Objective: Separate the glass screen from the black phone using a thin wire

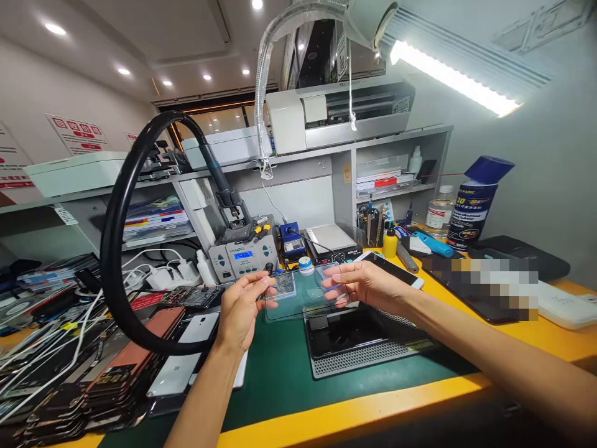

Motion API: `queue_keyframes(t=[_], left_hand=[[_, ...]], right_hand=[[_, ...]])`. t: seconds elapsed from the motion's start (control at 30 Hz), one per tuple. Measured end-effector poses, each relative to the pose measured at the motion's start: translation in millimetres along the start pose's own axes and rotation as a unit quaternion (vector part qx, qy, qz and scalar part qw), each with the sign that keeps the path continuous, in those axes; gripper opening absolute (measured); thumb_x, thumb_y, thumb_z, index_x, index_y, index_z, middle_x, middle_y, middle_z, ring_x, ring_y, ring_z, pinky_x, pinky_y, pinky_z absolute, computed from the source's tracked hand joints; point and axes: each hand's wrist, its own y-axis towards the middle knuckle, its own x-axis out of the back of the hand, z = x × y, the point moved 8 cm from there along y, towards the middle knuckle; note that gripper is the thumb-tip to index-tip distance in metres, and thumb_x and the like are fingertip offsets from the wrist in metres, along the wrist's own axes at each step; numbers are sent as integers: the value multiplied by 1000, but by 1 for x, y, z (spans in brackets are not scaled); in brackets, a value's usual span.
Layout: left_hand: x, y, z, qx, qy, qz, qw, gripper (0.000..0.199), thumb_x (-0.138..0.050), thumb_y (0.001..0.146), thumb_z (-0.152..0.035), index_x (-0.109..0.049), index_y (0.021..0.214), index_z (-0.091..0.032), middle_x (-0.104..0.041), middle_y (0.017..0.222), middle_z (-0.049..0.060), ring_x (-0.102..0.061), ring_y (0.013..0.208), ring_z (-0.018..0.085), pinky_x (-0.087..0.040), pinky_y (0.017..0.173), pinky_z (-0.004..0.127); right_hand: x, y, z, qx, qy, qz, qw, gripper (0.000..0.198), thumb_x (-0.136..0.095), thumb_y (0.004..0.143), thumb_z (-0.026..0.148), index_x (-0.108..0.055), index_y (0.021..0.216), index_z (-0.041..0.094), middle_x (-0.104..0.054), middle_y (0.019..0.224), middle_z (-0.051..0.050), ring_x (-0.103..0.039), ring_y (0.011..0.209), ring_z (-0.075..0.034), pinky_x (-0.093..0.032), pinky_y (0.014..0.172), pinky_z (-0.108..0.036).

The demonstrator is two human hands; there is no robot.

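Between my two hands hangs a clear, thin sheet with a dark outline, looking like a phone screen glass [298,311]. My left hand [245,305] pinches its left edge between thumb and fingers. At the opposite edge, my right hand [354,283] grips it with thumb and curled fingers. Below and to the right, a black phone [349,333] lies face up on a grey perforated mat [326,368]. The green work mat [275,379] shows through and around the glass.
A hot air station [243,255] with a thick black hose [109,249] arches at left. Stacked phone parts [116,379] crowd the left side. A white phone [396,270], a spray can [471,214] and a yellow bottle [390,242] stand or lie at right. A lamp [457,74] hangs overhead.
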Motion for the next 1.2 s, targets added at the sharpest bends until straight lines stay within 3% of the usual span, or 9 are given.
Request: queue_keyframes(t=[0.13, 0.4, 0.63, 0.77, 0.93, 1.2], left_hand=[[1, -2, -6, -17, -21, -21, 999, 26, -74, 84, -22, -66, 107, -12, -71, 98, 7, -66, 76, 14, -55, 57, 24], [3, -3, -10, -20, -19, -36, 999, 44, -80, 75, -26, -67, 114, -11, -76, 103, 13, -70, 73, 17, -55, 53, 24], [-1, -5, -14, -52, -2, -22, 998, 51, -83, 72, -31, -65, 115, -12, -77, 99, 12, -70, 68, 17, -53, 50, 24], [-2, -7, -15, -61, 6, -15, 998, 52, -84, 70, -33, -65, 113, -11, -77, 96, 12, -69, 66, 17, -52, 49, 24], [-4, -8, -17, -68, 10, -9, 998, 49, -83, 71, -33, -66, 111, -11, -77, 96, 12, -69, 66, 17, -53, 50, 24], [-5, -7, -19, -77, 19, -6, 997, 46, -82, 71, -32, -66, 108, -11, -77, 93, 12, -68, 64, 17, -50, 46, 24]], right_hand=[[0, -1, 5, 5, 0, 8, 1000, 24, -78, 79, 17, -74, 101, 8, -77, 100, -13, -78, 82, -24, -64, 71, -34], [17, 4, 4, 9, -12, -30, 999, 19, -85, 74, 20, -73, 86, 10, -75, 78, -8, -76, 73, -20, -64, 68, -29], [17, 0, 17, 51, -27, -47, 997, 38, -85, 72, 19, -72, 106, 12, -72, 75, -5, -74, 67, -20, -62, 56, -30], [18, 0, 22, 77, -37, -63, 994, 32, -82, 75, 25, -72, 102, 10, -71, 76, -5, -72, 63, -19, -61, 55, -31], [21, -1, 23, 90, -48, -81, 992, 38, -87, 70, 22, -72, 102, 9, -71, 75, -5, -73, 62, -19, -61, 56, -30], [24, 1, 23, 86, -97, -83, 988, 23, -83, 74, 30, -70, 78, 12, -71, 70, -5, -72, 61, -18, -59, 51, -27]])
